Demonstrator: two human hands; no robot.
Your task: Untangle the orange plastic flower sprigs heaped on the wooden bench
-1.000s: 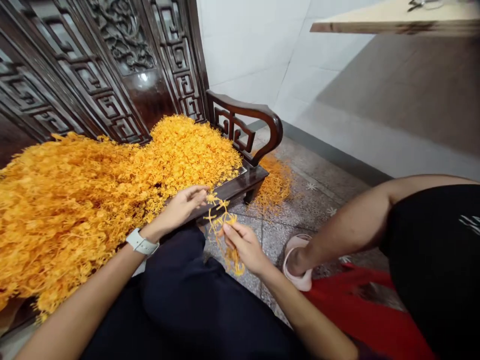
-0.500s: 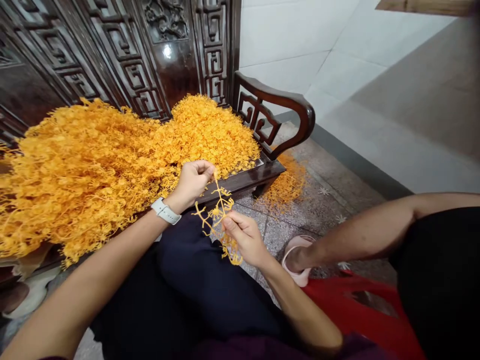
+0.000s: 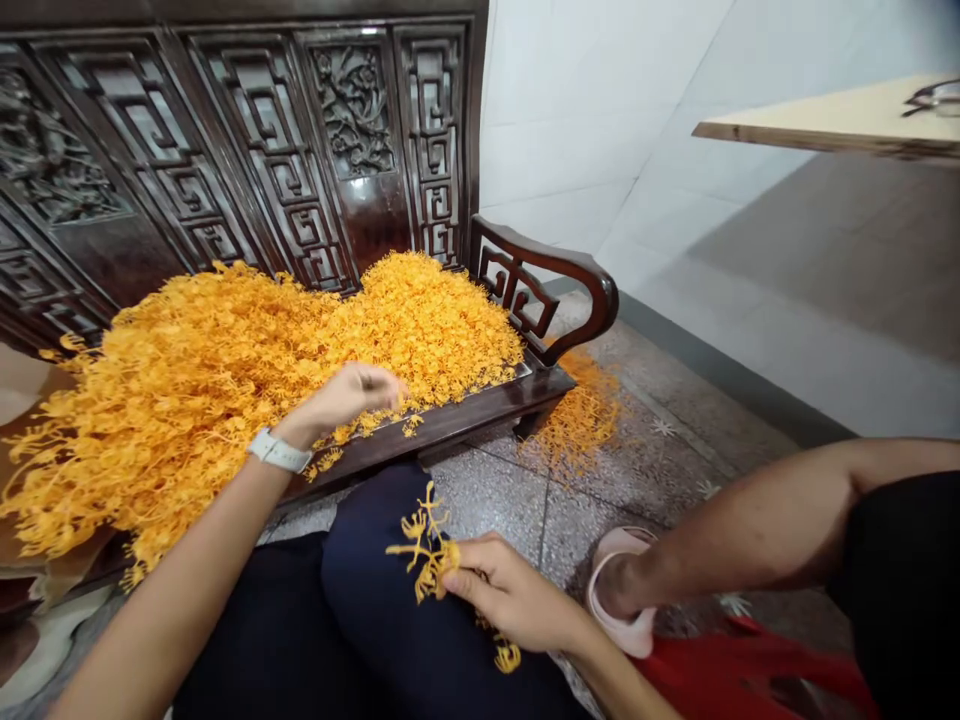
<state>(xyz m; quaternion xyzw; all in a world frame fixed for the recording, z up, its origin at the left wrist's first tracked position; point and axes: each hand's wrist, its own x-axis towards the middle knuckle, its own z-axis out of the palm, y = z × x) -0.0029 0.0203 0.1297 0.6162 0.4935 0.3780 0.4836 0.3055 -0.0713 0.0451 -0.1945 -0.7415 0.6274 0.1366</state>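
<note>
My right hand [image 3: 517, 592] is closed, with thumb and fingers pinching a branching yellow-orange plastic sprig [image 3: 421, 540] above my dark-clad knee. Curled tips stick out past the thumb, and more of them hang below the palm. My left hand [image 3: 360, 392], with a pale watch strap [image 3: 280, 450] at the wrist, hovers by the front edge of the bench seat, close to a big heap of similar yellow-orange sprigs [image 3: 225, 370]. Its fingers are bent and smeared by motion, so whether anything is between them is unclear.
The dark carved wooden bench [image 3: 480, 405] has a curved armrest [image 3: 577, 275]. Orange pieces [image 3: 577, 420] litter the floor beside it. Another person's leg [image 3: 750, 525] with a pink shoe [image 3: 622, 590] is at right, near a red bag-like item [image 3: 750, 670]. A wooden board [image 3: 817, 115] juts in above.
My left hand has left the sprig and moved left to the heap's front edge. My right hand, still holding the sprig, sits lower in view. The camera has tilted up.
</note>
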